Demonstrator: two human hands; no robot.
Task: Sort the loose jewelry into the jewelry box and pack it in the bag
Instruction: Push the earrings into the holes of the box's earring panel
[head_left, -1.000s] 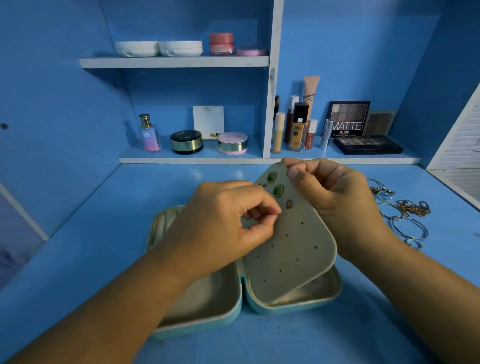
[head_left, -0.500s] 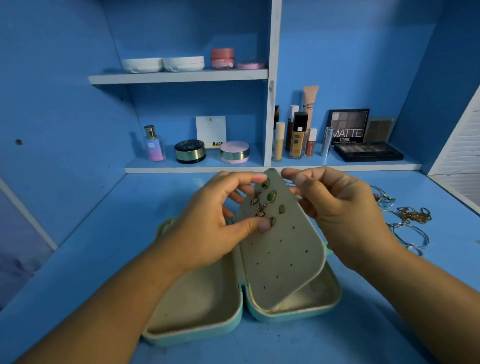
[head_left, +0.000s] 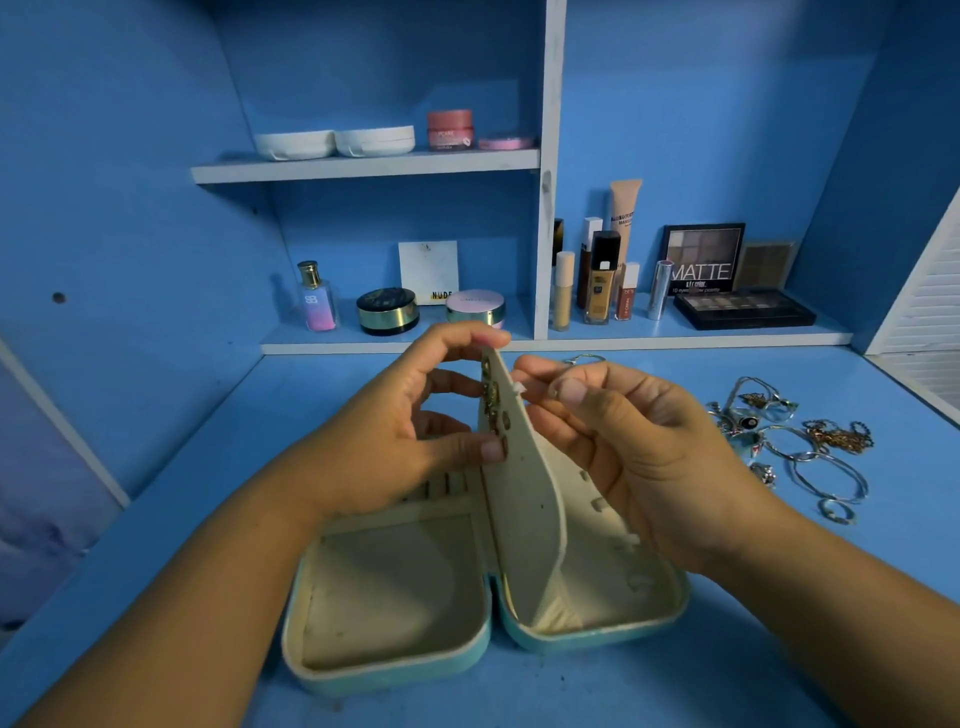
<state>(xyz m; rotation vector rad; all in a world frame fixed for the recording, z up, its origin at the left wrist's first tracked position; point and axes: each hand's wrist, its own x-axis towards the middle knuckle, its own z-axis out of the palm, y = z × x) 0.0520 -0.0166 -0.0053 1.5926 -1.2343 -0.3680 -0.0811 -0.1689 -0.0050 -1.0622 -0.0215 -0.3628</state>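
Observation:
A teal jewelry box (head_left: 384, 670) with a cream lining lies open on the blue desk. Its perforated earring panel (head_left: 524, 519) stands almost upright between the two halves, with several earrings (head_left: 491, 402) pinned near its top. My left hand (head_left: 395, 436) holds the panel's left face, forefinger on the tip and thumb by the lowest earring. My right hand (head_left: 623, 447) is behind the panel on the right, fingertips pinched on a tiny white piece (head_left: 518, 388) at the panel's back. Loose jewelry (head_left: 795, 441) lies on the desk to the right.
Cosmetics fill the shelf behind: a perfume bottle (head_left: 316, 299), round compacts (head_left: 387, 310), foundation tubes (head_left: 602, 275) and eyeshadow palettes (head_left: 743, 306). White dishes (head_left: 332, 143) and a pink jar (head_left: 450, 130) stand on the upper shelf. A white slatted panel (head_left: 930, 306) closes the right side.
The earring panel has swung up from lying tilted over the right half to nearly upright. My left hand moved to its left face and my right hand went behind it.

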